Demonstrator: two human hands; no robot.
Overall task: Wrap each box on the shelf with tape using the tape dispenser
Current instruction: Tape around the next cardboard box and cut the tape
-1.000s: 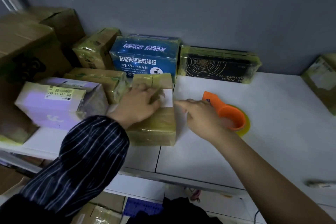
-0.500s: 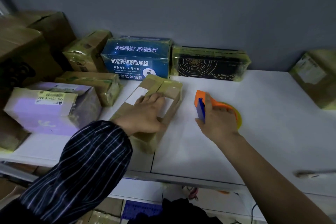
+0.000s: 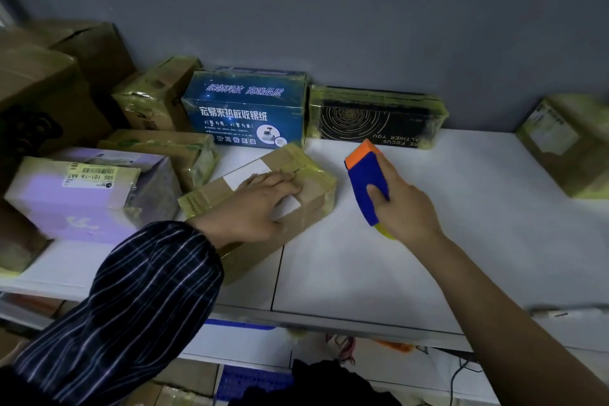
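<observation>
several boxes (image 3: 372,119) by the wall (image 3: 362,26) look taped; brown box (image 3: 318,189) partly banded under flat left hand (image 3: 260,204), right hand (image 3: 407,209) clamped on tape dispenser (image 3: 364,180) beside it, wrapping unfinished.

A plain grey wall (image 3: 362,10) runs across the back; low in the foreground sits a blue perforated crate (image 3: 253,381), with a heap of black fabric (image 3: 316,382) just beside it on the right; a thin dark cable (image 3: 454,379) trails farther right; brown cardboard (image 3: 188,376) lies left of the crate.
</observation>
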